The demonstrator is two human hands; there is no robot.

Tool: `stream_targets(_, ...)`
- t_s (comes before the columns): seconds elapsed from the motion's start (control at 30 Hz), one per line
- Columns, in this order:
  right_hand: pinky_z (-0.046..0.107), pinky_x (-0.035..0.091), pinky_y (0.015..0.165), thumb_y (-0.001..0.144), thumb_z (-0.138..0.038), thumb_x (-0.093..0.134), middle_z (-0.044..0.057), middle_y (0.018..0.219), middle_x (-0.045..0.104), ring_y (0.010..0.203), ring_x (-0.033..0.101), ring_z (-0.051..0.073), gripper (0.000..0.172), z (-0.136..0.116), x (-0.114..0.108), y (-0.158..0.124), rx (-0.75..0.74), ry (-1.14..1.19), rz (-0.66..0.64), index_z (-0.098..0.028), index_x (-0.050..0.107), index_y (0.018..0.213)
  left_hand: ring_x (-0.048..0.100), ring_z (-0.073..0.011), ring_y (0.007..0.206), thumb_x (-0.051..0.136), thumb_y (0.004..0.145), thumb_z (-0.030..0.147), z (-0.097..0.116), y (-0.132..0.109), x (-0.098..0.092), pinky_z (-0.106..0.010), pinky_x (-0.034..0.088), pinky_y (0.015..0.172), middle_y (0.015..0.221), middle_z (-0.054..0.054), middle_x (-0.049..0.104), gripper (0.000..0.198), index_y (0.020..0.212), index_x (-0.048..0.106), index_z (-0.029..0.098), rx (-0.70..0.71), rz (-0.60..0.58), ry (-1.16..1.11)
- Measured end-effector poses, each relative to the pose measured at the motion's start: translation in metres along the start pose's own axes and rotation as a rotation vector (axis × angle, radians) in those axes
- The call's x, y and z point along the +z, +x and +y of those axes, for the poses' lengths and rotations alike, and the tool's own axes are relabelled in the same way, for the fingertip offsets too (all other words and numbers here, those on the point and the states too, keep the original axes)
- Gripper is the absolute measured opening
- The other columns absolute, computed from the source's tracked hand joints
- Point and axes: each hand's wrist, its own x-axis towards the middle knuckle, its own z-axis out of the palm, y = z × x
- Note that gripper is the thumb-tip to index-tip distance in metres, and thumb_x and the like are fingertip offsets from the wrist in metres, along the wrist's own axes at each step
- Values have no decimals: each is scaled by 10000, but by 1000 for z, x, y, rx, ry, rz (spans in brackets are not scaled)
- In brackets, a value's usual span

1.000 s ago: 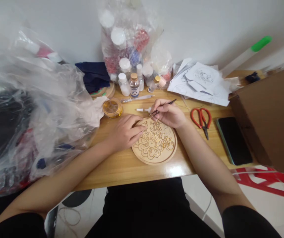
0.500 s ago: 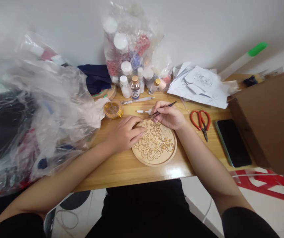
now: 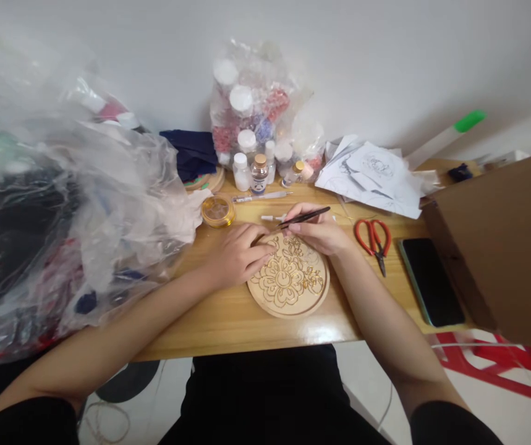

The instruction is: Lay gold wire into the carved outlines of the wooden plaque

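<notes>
A round wooden board (image 3: 288,310) with a raised rim lies on the table, with gold wire outlining a large flower and smaller blossoms. My left hand (image 3: 236,256) rests on its upper left edge, thumb and forefinger apart over the pattern; whether a fine wire lies under the fingertips I cannot tell. Over the board's top edge, my right hand (image 3: 316,230) grips dark tweezers (image 3: 309,216), their tips pointing left towards my left fingers. Just behind the right fingers lies a small white-tipped tube (image 3: 272,217), partly hidden. A spool of gold wire (image 3: 217,211) sits beyond my left hand.
Red-handled pliers (image 3: 373,240), a phone (image 3: 432,281) and a cardboard box (image 3: 497,247) are on the right. Behind stand small bottles (image 3: 259,173), a pen (image 3: 263,197) and sketch papers (image 3: 371,176). Plastic bags (image 3: 121,204) crowd the left.
The tweezers have tilted flatter, and my right hand has turned slightly with them. My left hand stays on the board's edge. The whole view has shifted a little with my head.
</notes>
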Motion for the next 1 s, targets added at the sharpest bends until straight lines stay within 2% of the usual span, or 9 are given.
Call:
stream_targets(0.43,198,534,575,617,-242,856,6,673,723,607,671,98,184,4,-7,0,19,-116,-19,-181,750,755,534,-237,981,498,939,238,1,-1,0,-418,488,823,1078,-124,574,221,1018,697,182,-27,-19,17)
stream_targets(1.0,236,549,637,605,-225,861,16,707,740,631,667,109,184,0,-2,0,18,-158,-33,-200,774,765,554,-234,954,504,932,220,0,1,-1,-415,496,798,1051,-128,587,211,996,699,171,1,13,17)
